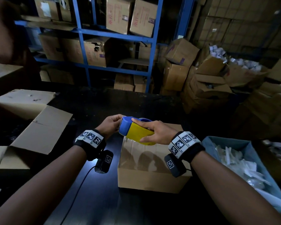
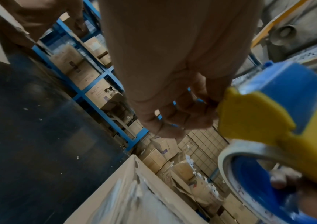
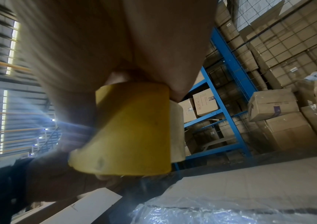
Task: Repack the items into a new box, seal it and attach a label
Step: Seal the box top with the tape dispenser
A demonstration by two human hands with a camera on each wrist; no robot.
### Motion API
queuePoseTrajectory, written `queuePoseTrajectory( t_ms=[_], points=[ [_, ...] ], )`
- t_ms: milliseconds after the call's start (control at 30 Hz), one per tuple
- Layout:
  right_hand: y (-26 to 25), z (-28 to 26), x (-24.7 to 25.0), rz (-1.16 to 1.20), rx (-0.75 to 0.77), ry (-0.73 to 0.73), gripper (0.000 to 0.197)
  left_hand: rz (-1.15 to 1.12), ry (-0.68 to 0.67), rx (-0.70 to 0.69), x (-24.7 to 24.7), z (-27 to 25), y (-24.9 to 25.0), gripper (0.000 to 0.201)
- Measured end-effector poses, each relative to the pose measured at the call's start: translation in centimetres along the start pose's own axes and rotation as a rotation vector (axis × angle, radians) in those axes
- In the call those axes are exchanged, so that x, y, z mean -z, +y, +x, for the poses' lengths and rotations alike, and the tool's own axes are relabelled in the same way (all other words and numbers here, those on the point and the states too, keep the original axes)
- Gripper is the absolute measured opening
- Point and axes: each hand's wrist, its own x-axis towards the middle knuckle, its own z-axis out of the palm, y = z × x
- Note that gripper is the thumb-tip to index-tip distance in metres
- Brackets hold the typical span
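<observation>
A yellow and blue tape dispenser [image 1: 136,130] is held above the far end of a closed cardboard box [image 1: 151,169] on the dark table [image 1: 94,192]. My right hand [image 1: 154,132] grips its yellow body [image 3: 132,128]. My left hand [image 1: 111,123] has its fingers curled at the dispenser's blue front end [image 2: 280,81], near the cutter; whether they pinch the tape end is not visible. The tape roll [image 2: 236,153] shows under the yellow body. Clear tape runs along the box's top seam [image 1: 136,153].
An open, larger cardboard box [image 1: 39,127] stands to the left. A blue bin [image 1: 243,143] of white packets sits at the right. Blue shelving [image 1: 118,36] with cartons stands behind the table, and piled boxes [image 1: 201,83] fill the back right.
</observation>
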Motion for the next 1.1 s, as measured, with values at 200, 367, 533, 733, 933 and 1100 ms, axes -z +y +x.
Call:
queuePoseTrajectory(
  t_ms=[200, 367, 533, 733, 933, 1100],
  points=[
    [1.0, -1.1, 0.8, 0.006, 0.016, -0.006, 0.082, -0.066, -0.035, 0.020, -1.3, -0.6, 0.5, 0.018],
    [2.0, -1.9, 1.7, -0.009, 0.028, -0.026, 0.081, -0.061, -0.122, 0.041, -2.1, -1.0, 1.2, 0.018],
    [2.5, -2.6, 2.2, 0.006, 0.022, -0.050, 0.081, 0.012, -0.102, 0.026, -3.2, -1.0, 1.8, 0.014],
    [2.7, -3.2, 2.7, -0.040, 0.027, -0.059, 0.080, 0.048, -0.084, 0.001, -4.4, -0.9, 2.2, 0.015],
    [3.1, -3.4, 2.7, -0.049, 0.037, -0.053, 0.080, -0.023, -0.175, 0.050, -4.1, -0.8, 2.7, 0.013],
    [3.2, -3.5, 2.6, -0.070, 0.031, -0.050, 0.079, 0.020, -0.227, 0.062, -3.3, -0.5, 2.5, 0.015]
  ],
)
